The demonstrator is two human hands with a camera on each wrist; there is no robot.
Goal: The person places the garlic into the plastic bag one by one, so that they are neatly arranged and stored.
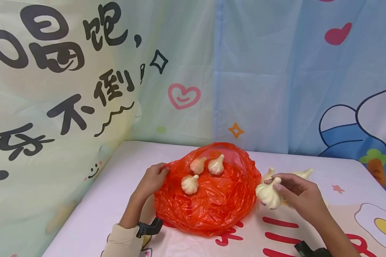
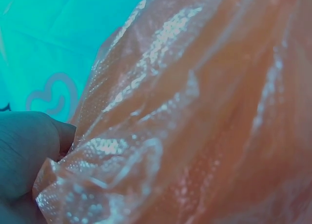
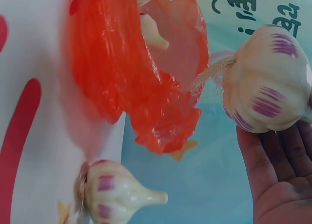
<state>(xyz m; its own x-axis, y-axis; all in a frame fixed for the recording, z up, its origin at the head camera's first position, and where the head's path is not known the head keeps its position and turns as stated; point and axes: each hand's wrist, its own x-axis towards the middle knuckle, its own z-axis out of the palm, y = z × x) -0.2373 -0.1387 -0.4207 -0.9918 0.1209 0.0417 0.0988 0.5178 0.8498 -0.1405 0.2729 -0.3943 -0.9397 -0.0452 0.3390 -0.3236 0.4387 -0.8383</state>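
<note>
A red plastic bag [image 1: 218, 205] lies spread open on the table, with three garlic bulbs inside, one of them a pale bulb [image 1: 189, 184]. At the bag's left rim, my left hand [image 1: 152, 180] pinches the thin plastic between thumb and fingers. My right hand [image 1: 303, 196] holds another garlic bulb [image 1: 270, 194] just off the bag's right edge. Purple streaks and a tuft of roots show on this bulb in the right wrist view. Behind the right hand, more garlic [image 1: 303, 174] lies on the table, partly hidden. Crinkled plastic [image 2: 195, 116] fills most of the left wrist view.
The table [image 1: 141, 151] has a pale printed cloth with red strokes and a fried egg drawing [image 1: 382, 223]. A printed curtain [image 1: 254, 71] hangs behind it and along the left side. Another garlic bulb [image 3: 114, 190] stands near the bag in the right wrist view.
</note>
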